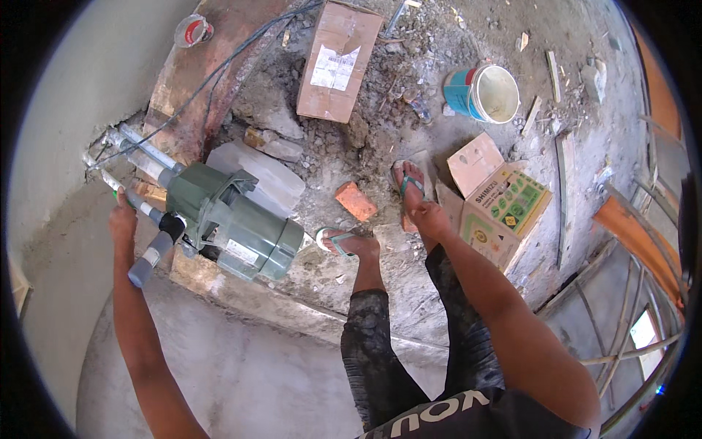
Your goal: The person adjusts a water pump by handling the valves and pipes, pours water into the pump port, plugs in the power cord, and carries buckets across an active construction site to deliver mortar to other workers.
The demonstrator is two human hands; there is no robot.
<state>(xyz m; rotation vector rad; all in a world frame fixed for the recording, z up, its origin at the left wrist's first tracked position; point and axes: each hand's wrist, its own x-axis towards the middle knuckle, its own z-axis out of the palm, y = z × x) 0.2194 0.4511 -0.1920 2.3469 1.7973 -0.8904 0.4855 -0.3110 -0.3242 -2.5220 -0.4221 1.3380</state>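
A green electric water pump [232, 219] lies on the ground at the left, with grey pipes [146, 161] running from it to the wall. My left hand [123, 219] is closed around a thin white pipe [150, 211] beside the pump; a bit of green shows at the fingertips. A short grey capped pipe piece [152, 257] with a black fitting juts out near that wrist. My right hand [431, 219] is closed in front of my right foot, away from the pump; whatever its fingers hold, if anything, is hidden.
A closed cardboard box [340, 62] stands at the far middle. Right of it sits a blue-and-white bucket [479, 94]. An open carton [501, 201] lies near my right foot. A broken brick [356, 201], rubble, wood strips [565, 197] and a small plastic cup [194, 31] lie about.
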